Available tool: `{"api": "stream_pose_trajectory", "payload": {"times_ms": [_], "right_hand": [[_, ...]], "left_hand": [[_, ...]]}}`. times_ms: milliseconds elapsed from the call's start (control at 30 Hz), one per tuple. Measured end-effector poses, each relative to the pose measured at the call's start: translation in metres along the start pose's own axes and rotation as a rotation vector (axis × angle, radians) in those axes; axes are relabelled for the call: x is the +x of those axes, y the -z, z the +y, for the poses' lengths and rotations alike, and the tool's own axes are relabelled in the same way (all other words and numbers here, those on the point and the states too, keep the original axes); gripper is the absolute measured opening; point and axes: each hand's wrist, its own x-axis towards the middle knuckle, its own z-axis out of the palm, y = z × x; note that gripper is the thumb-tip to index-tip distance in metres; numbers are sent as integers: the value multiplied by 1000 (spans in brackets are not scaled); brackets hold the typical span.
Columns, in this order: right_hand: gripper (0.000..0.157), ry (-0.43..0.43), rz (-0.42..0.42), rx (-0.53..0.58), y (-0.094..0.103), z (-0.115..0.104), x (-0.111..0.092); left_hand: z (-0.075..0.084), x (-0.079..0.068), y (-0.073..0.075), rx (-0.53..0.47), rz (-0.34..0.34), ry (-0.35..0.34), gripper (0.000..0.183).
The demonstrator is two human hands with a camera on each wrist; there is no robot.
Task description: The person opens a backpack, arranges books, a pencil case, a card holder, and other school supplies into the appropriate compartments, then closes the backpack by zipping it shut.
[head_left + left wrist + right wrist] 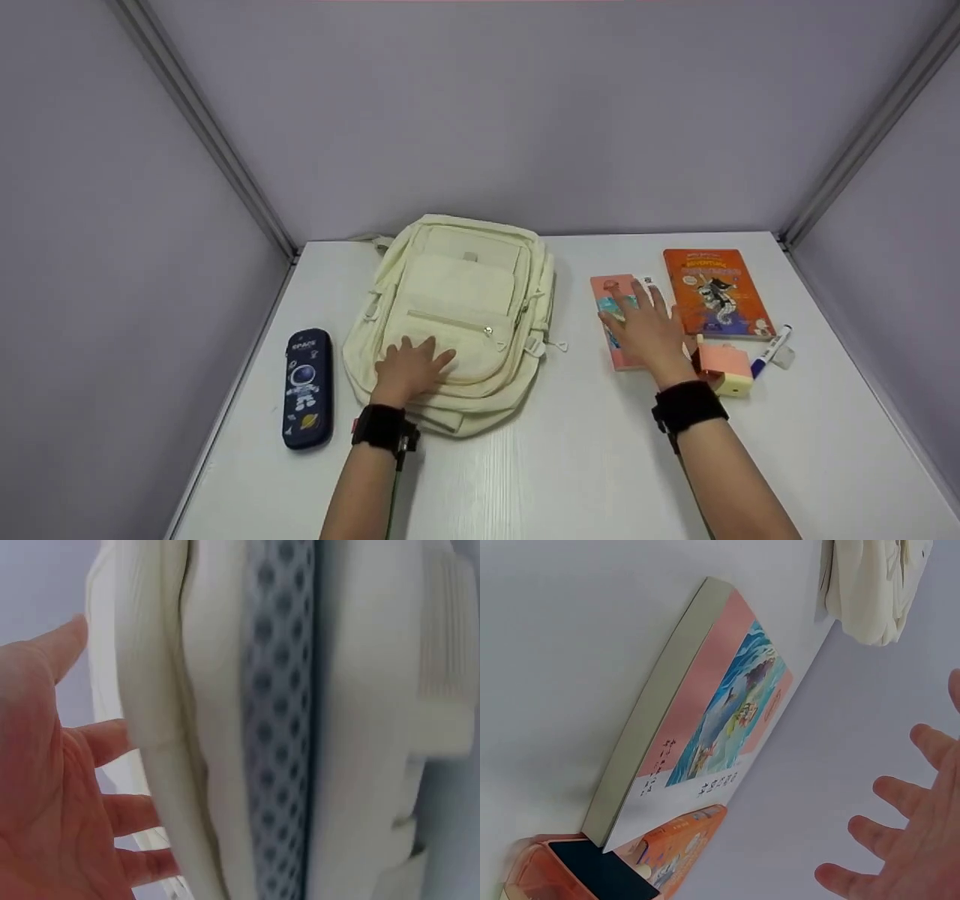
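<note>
A cream backpack (465, 281) lies front side up on the white table. Over its lower front pocket is my left hand (409, 373), fingers spread. In the left wrist view, the left hand (67, 787) overlaps the edge of the backpack (214, 690), and a grey mesh strip runs along the bag's side. My right hand (651, 334) hovers above a pink and white book (630, 361), covering part of it. From the right wrist view, a gap shows between the right hand (915, 817) and the book (705, 712), whose cover carries a blue sea picture.
A navy pencil case (307, 390) with an astronaut lies left of the backpack. Right of the pink book are an orange book (712, 289), a pink and yellow box-shaped item (726, 367), a white and blue marker (772, 349) and a small translucent piece (784, 358). Grey panels surround the table.
</note>
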Motion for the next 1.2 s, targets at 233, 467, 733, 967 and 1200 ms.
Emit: {"api": "stream_pose_trajectory", "payload": {"times_ms": [233, 467, 733, 967, 1200], "right_hand": [[63, 62, -27, -32, -20, -20, -5], [59, 156, -80, -23, -38, -42, -11], [56, 247, -166, 41, -56, -60, -20], [51, 214, -195, 110, -68, -63, -32], [52, 219, -153, 93, -81, -75, -50]], "left_hand": [[31, -19, -16, 88, 25, -42, 72], [55, -31, -28, 175, 81, -131, 71], [72, -45, -39, 202, 128, -187, 69], [69, -46, -41, 153, 204, -220, 55], [51, -34, -44, 94, 283, -231, 58]]}}
